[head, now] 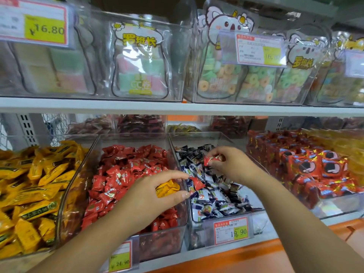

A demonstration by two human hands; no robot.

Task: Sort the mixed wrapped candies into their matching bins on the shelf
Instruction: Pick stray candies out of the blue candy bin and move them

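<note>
Both hands are over the navy-and-white candy bin (199, 231), middle-right on the lower shelf (246, 257).

Right hand (230, 164): grip clamped on a red candy (211, 160), thumb and fingertips pinching it just above the navy-and-white wrappers at the back of that bin.

Left hand (153, 194): forearm crosses the red candy bin (161, 243), fingers reach over the shared wall. Grip curled round a yellow candy (167, 188), tucked against the palm. Index finger and thumb stick out on either side of a second red candy (197, 183) lying on the navy-and-white pile. The index tip is at its edge; can't tell if it's actually pinched.

Layout, left to right:
- yellow candy pile (29, 184) in its own clear bin
- red candy bin, price tag 24.90 (120, 257) on front
- navy-and-white bin, price tag 19.90 (230, 230) on front
- bin of red packets (315, 170) with a dark round print

The upper shelf board (98, 105) carries clear bins of koala-print candy bags (226, 56), with more price tags clipped on. Print on those tags is mostly blurred.
</note>
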